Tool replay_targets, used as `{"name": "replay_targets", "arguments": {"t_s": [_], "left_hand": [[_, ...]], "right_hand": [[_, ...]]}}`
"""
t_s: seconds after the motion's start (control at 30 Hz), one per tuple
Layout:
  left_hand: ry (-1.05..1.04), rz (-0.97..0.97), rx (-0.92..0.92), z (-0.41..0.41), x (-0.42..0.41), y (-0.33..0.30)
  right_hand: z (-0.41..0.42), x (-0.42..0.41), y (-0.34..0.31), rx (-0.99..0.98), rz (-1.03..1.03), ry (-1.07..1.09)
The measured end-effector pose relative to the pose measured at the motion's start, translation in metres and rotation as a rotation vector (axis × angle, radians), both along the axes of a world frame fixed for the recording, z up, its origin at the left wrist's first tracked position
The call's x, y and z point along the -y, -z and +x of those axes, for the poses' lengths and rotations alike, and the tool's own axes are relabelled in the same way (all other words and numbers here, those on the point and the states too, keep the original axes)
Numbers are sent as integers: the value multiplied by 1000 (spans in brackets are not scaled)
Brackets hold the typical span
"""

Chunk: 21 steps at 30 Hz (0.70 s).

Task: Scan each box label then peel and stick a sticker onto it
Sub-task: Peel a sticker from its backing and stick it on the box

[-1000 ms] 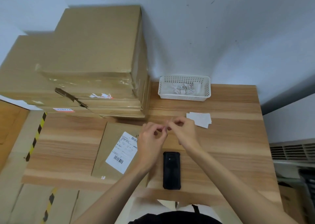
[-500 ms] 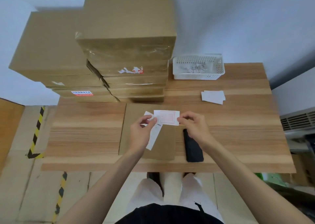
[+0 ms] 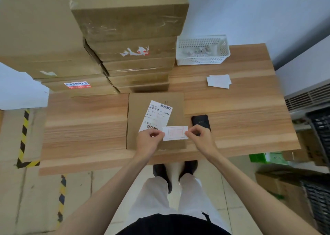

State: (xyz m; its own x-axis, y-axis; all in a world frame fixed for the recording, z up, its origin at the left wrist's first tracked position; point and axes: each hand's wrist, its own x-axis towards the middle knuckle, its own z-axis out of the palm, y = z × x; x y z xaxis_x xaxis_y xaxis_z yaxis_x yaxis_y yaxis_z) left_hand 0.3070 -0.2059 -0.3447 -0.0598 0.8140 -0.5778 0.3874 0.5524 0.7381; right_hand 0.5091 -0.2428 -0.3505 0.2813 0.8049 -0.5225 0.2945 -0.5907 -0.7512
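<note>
A flat cardboard box (image 3: 137,120) lies on the wooden table (image 3: 241,113) in front of me. A white shipping label (image 3: 156,116) with barcodes is stuck on its top. Over the box's near right part I hold a white sticker (image 3: 175,133) with a red square print. My left hand (image 3: 149,141) pinches the sticker's left edge together with a bit of white paper. My right hand (image 3: 200,136) pinches its right edge. A black handheld scanner (image 3: 200,121) lies on the table just right of the box, partly behind my right hand.
Tall stacks of cardboard boxes (image 3: 128,38) fill the table's back left. A white perforated basket (image 3: 202,50) with paper scraps stands at the back right. A small pile of white stickers (image 3: 218,81) lies right of centre. Crates and cartons (image 3: 317,172) sit on the floor to the right.
A second ago my fingers were close together, peeling. Now the sticker is spread flat between both hands and has come down toward the box's near right part. The head camera tilted downward.
</note>
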Motion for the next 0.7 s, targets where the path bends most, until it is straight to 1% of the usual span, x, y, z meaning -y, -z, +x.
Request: {"name": "replay_targets", "arguments": {"t_s": [0.13,0.27,0.4,0.57,0.63,0.7], "left_hand": [[-12,-29,-15,-1,12,18],[21,-25,-80,-1,17,32],[98,-3,-189,2,15,40],[233,36,-334,4,14,49],[240,27,-377,5,12,49],[228,7,-393,7,7,48]], "right_hand": [[-5,12,19,113,-70,-10],[-9,15,33,161,-108,-18],[-13,12,44,233,-152,-41],[-14,11,47,374,-170,-104],[-13,11,45,423,-194,-99],[-11,9,45,427,-216,-90]]}}
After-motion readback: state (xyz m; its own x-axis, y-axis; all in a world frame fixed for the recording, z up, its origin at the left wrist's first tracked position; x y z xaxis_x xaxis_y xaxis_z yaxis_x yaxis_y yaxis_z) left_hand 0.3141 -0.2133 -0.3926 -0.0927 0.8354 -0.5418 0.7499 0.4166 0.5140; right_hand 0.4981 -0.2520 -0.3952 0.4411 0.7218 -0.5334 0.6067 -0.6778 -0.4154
